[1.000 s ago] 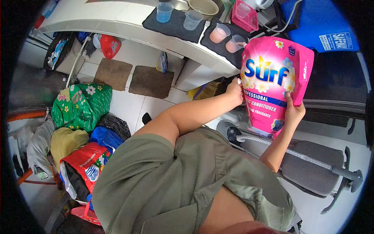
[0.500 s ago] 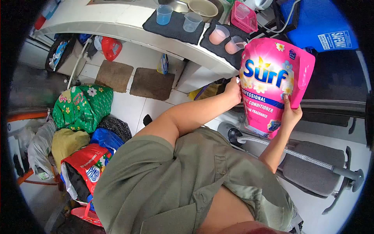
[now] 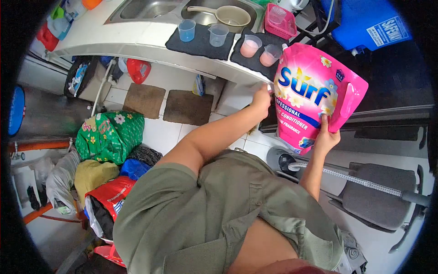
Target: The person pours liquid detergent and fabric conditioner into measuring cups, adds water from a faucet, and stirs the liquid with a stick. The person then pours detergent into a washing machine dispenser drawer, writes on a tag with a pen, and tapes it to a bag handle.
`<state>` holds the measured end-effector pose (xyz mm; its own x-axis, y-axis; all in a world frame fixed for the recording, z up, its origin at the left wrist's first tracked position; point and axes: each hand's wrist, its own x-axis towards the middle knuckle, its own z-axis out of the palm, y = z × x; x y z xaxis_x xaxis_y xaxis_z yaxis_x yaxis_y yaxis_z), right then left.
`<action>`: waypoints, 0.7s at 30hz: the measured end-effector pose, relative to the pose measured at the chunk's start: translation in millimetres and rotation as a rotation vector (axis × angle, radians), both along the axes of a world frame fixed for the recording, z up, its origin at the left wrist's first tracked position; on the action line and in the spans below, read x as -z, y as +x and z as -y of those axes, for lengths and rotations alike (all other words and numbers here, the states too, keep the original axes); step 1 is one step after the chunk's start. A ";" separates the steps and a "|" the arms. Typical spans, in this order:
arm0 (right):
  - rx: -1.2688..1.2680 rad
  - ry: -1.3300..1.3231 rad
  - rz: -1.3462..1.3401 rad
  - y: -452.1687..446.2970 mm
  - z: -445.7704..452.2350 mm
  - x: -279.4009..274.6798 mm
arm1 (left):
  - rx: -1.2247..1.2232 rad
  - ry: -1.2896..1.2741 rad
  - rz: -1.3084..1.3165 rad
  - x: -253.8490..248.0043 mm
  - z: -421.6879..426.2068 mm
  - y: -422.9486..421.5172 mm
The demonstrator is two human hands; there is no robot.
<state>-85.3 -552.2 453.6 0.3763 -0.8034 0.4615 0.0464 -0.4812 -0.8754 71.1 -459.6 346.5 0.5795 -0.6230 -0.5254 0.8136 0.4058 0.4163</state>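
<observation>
A large pink Surf fabric conditioner pouch (image 3: 303, 98) is held up before me, tilted, its spout at the upper left. My right hand (image 3: 327, 137) grips its lower right side, the thumb lying over the front. My left hand (image 3: 261, 101) is closed beside the pouch's left edge; a small pale spot shows at its fingertips, too small to name. Beyond the pouch, two measuring cups with pink liquid, one cup (image 3: 250, 46) and another cup (image 3: 270, 55), stand on a dark cloth. Left of them are a cup of blue liquid (image 3: 186, 30) and a clear cup (image 3: 218, 35).
Behind the cups, a pan (image 3: 232, 17) rests over the sink (image 3: 191, 10). A pink basket (image 3: 280, 22) and a blue container (image 3: 372, 23) stand at the back right. Packed bags, including a green one (image 3: 112, 137), lie on the floor at left. A grey padded stand (image 3: 378, 196) is at right.
My view has shifted, showing more of the sink and counter. The pouch sits slightly lower left in view, and my left hand is now a little farther from its edge.
</observation>
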 end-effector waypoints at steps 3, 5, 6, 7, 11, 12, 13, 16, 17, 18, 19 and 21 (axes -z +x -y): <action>0.005 0.016 0.048 2.5 -2.4 2.0 | -0.194 0.288 0.414 -31.2 -31.1 10.6; -0.015 0.035 0.103 4.5 -4.2 4.1 | -0.247 0.234 0.600 -55.1 -44.6 37.7; -0.013 0.042 0.113 4.0 -5.3 4.2 | -0.258 0.240 0.702 -65.0 -47.1 54.3; 0.005 0.013 0.075 2.8 -4.6 3.1 | -0.207 0.259 0.745 -73.4 -44.8 74.0; -0.001 -0.008 0.070 3.6 -7.7 -1.6 | -0.026 0.102 0.769 -104.3 -34.5 118.6; 0.001 -0.005 0.079 3.8 -6.6 -2.1 | 0.089 -0.006 0.789 -112.5 -33.8 123.7; 0.003 -0.006 0.067 3.1 -5.0 -2.0 | 0.147 0.052 0.782 -121.2 -31.8 126.1; 0.017 -0.005 0.047 2.7 -7.2 -5.5 | 0.386 0.098 0.917 -136.5 -37.9 138.2; 0.022 -0.011 0.030 2.0 -9.6 -9.9 | 0.420 0.222 0.990 -141.1 -43.2 140.8; 0.028 -0.009 0.028 1.3 -10.8 -12.3 | 0.427 0.221 0.988 -141.9 -48.2 143.6; 0.022 -0.010 0.029 1.5 -11.4 -14.3 | 0.478 0.138 1.080 -142.2 -52.4 147.1; 0.016 -0.009 0.025 3.0 -14.2 -20.9 | 0.556 -0.013 1.170 -150.4 -67.3 151.4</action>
<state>-82.2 -537.9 474.5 0.3516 -0.8050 0.4779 0.0599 -0.4901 -0.8696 222.5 -392.2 496.9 0.3508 -0.9284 0.1226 0.0306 0.1422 0.9894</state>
